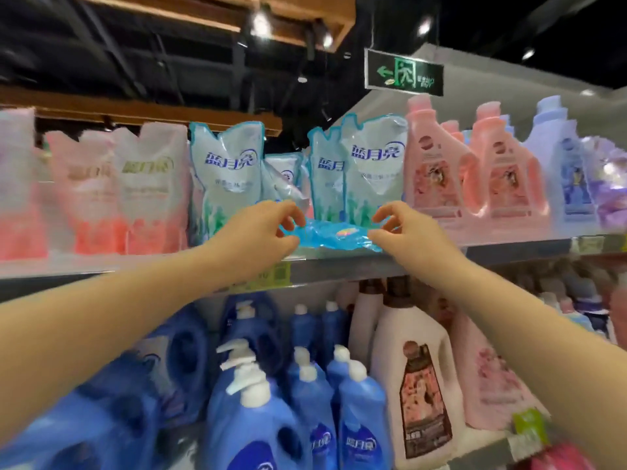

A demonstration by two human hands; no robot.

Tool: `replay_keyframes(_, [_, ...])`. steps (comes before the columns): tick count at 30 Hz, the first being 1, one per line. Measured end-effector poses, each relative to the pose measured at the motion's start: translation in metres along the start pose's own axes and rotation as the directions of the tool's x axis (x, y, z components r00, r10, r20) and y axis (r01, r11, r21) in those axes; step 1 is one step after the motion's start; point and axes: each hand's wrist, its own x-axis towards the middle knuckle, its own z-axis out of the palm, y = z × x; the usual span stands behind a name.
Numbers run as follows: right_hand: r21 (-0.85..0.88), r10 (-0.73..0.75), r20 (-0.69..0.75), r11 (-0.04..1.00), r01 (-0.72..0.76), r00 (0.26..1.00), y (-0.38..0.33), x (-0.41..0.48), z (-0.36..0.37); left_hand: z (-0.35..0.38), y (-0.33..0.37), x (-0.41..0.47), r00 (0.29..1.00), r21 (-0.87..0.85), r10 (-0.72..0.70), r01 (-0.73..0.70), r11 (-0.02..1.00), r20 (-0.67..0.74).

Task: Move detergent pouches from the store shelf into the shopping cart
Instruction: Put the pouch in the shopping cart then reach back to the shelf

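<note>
Both arms reach up and forward to the upper shelf (342,270).

- Left hand (268,228): fingers curled, pinching the left end of a blue pouch (334,236).
- Right hand (405,228): thumb and fingers closed on the right end of the same pouch.
- The blue pouch lies flat and crumpled between the two hands, at the front lip of the upper shelf. Blur hides whether it rests on the shelf or is lifted clear.
- Just behind it, blue-and-white detergent pouches (373,171) stand upright in a row, with a smaller one sagging in the gap between them.
- To the left on the same shelf: pink pouches (146,195), upright.
- To the right: pink bottles (437,174), then pale purple ones.
- Lower shelf: blue pump bottles (258,415), and beside them a white jug (417,374) with a brown label.
- Overhead, a green exit sign (403,73) hangs from the dark ceiling.
</note>
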Motion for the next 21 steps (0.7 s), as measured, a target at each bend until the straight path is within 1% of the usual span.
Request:
replay_keyframes(2, [-0.091, -0.001, 0.077, 0.996, 0.009, 0.997, 0.011, 0.037, -0.001, 0.01, -0.018, 0.035, 0.996, 0.126, 0.008, -0.019, 0.992, 0.09])
replay_keyframes(4, [-0.171, -0.01, 0.175, 0.985, 0.04, 0.985, 0.022, 0.066, 0.003, 0.021, -0.036, 0.064, 0.973, 0.271, 0.041, -0.103, 0.957, 0.225])
replay_keyframes(6, [-0.232, 0.014, 0.242, 0.972, 0.044, 0.97, 0.033, 0.083, 0.011, 0.031, -0.05, 0.085, 0.928, 0.302, 0.057, -0.177, 0.937, 0.368])
replay_keyframes(8, [-0.277, 0.052, 0.254, 0.961, 0.021, 0.966, 0.042, 0.092, 0.018, 0.038, -0.059, 0.098, 0.881, 0.288, 0.036, -0.192, 0.938, 0.472])
replay_keyframes(9, [-0.269, 0.062, 0.236, 0.963, 0.003, 0.97, 0.044, 0.096, 0.021, 0.042, -0.062, 0.102, 0.872, 0.288, 0.041, -0.205, 0.936, 0.487])
replay_keyframes(11, [-0.238, 0.066, 0.217, 0.971, -0.013, 0.974, 0.045, 0.101, 0.025, 0.049, -0.067, 0.106, 0.879, 0.291, 0.13, -0.286, 0.913, 0.458])
replay_keyframes(13, [-0.25, 0.055, 0.266, 0.968, 0.014, 0.962, 0.044, 0.103, 0.03, 0.055, -0.066, 0.106, 0.869, 0.278, 0.229, -0.374, 0.885, 0.439])
replay_keyframes(14, [-0.257, 0.052, 0.284, 0.966, 0.024, 0.957, 0.043, 0.104, 0.031, 0.056, -0.065, 0.106, 0.861, 0.273, 0.249, -0.394, 0.878, 0.443])
replay_keyframes(16, [-0.248, 0.057, 0.292, 0.969, 0.018, 0.955, 0.041, 0.104, 0.031, 0.056, -0.063, 0.104, 0.859, 0.28, 0.246, -0.397, 0.874, 0.45])
replay_keyframes(18, [-0.215, 0.071, 0.29, 0.977, -0.007, 0.954, 0.039, 0.103, 0.029, 0.056, -0.062, 0.101, 0.869, 0.245, 0.24, -0.37, 0.896, 0.433])
replay_keyframes(21, [-0.146, 0.08, 0.265, 0.988, -0.042, 0.961, 0.039, 0.102, 0.027, 0.054, -0.06, 0.101, 0.902, 0.159, 0.246, -0.317, 0.935, 0.356])
